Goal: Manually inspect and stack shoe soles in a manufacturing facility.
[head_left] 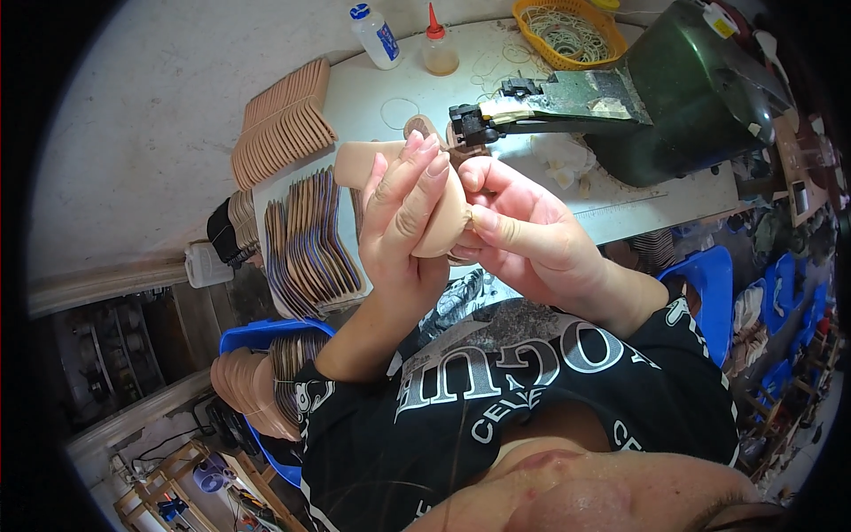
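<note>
Head view | beige insole (372,164) clasped between left hand (403,213); right hand (523,230)

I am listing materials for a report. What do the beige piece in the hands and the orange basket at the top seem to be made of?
The beige piece, held by the left hand and right hand, looks like matte leather or a leather-like sheet: smooth, no shine, and it curves around the fingers. Which one, I cannot tell. The orange basket looks like moulded plastic: bright even colour and an open lattice wall.
</note>
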Tool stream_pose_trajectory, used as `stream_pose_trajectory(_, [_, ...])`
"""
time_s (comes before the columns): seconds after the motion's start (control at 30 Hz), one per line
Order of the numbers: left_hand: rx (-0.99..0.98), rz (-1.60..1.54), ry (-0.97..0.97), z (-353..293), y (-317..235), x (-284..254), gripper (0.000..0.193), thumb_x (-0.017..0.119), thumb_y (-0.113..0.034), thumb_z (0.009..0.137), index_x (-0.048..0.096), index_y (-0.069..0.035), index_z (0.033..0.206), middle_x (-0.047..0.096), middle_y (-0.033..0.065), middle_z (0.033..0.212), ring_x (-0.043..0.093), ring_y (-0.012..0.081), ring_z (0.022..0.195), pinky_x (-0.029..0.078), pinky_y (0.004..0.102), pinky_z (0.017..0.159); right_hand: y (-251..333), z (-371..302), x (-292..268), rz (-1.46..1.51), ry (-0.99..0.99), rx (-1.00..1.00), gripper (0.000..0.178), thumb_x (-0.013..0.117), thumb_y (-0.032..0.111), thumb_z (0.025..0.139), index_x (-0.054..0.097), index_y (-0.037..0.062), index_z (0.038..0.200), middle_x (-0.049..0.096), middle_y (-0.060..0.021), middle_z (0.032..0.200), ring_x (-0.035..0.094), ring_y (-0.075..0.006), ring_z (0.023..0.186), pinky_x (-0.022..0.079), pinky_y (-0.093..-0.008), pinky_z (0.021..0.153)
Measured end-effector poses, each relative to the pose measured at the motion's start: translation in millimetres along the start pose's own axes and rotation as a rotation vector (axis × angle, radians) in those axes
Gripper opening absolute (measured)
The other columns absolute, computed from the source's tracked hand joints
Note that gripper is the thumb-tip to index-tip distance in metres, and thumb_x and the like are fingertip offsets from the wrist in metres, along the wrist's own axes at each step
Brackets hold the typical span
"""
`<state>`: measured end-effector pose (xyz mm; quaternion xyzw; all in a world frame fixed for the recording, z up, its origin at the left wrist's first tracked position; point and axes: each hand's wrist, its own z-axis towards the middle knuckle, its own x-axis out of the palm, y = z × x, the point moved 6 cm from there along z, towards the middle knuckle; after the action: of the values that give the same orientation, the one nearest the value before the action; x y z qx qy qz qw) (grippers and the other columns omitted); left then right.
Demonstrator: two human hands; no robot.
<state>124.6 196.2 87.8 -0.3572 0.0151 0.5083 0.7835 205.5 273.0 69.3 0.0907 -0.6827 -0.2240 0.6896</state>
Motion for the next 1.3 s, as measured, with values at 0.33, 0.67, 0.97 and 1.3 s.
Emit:
stream_pose_trajectory(0.33, [0.057,0.317,0.182,7.4,-9.7,7.2,0.040,0.054,0.000,0.085,0.055,-0.006,0.125,0.055,0.0159,0.127,0.050,0.0352,0.123,0.029,0.0503,0.104,1.9,2.2,-8.8,-0.036,-0.115,-0.066,0.023,0.058,0.009,0.092,0.044,0.0091,0.110,0.051,-0.0011,0.098,0.051,-0.0083,0.091,0.043,-0.0232,0.081])
stream_pose_trajectory(0.67, [-0.142,-0.111,0.295,18.6,-18.9,-6.2,0.038,0.057,0.003,0.079,0.055,0.002,0.117,0.058,0.0197,0.111,0.061,0.0320,0.093,0.048,0.0352,0.078,40.5,5.0,-2.9,-0.773,-0.056,-0.434,0.026,0.064,0.007,0.087,0.055,0.0031,0.111,0.052,0.0001,0.095,0.048,-0.0050,0.087,0.040,-0.0199,0.077])
stream_pose_trajectory(0.97, [-0.619,-0.652,0.526,9.0,-15.2,-5.3,0.023,0.058,-0.019,0.090,0.063,0.001,0.099,0.062,0.0070,0.074,0.059,0.0145,0.068,0.046,0.0268,0.064,58.0,8.4,7.6,-0.912,0.090,0.124,0.012,0.071,-0.003,0.076,0.066,-0.0060,0.086,0.062,-0.0086,0.083,0.058,-0.0122,0.076,0.047,-0.0239,0.067])
stream_pose_trajectory(1.3, [-0.713,-0.652,0.443,13.2,-10.5,-5.0,0.029,0.059,-0.025,0.091,0.063,0.003,0.098,0.061,0.0033,0.073,0.054,0.0073,0.066,0.042,0.0221,0.059,66.4,17.3,31.9,-1.347,0.219,-0.257,0.012,0.071,0.009,0.079,0.066,-0.0005,0.086,0.063,-0.0035,0.070,0.058,-0.0103,0.061,0.044,-0.0219,0.053])
